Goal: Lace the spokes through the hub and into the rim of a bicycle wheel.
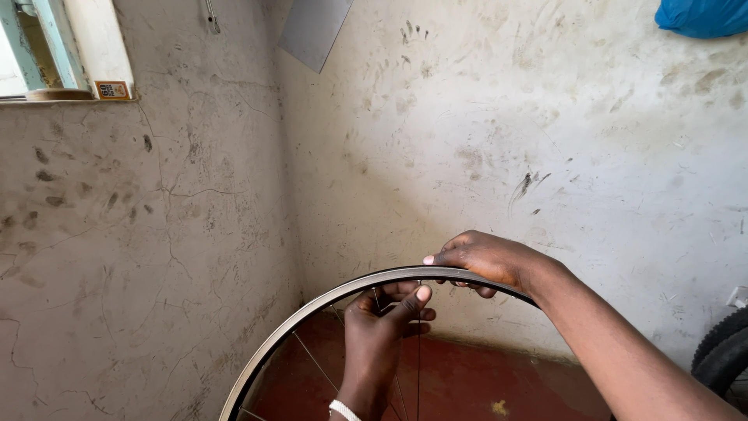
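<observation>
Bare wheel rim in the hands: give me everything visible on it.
The silver metal bicycle wheel rim has no tyre and looks dull and scuffed. It stands upright in front of the stained wall corner, its upper arc in view and the rest cut off by the frame edge. Thin wire spokes run inward. The right hand grips over the top of the rim; the left hand reaches up from inside, fingers among the spokes.

The bare wheel rim (312, 310) is cut off by the bottom edge, a black tyre (723, 355) by the right edge, a blue bag (701, 15) by the top edge, and the right hand's (483, 261) fingertips are hidden behind the rim.
</observation>
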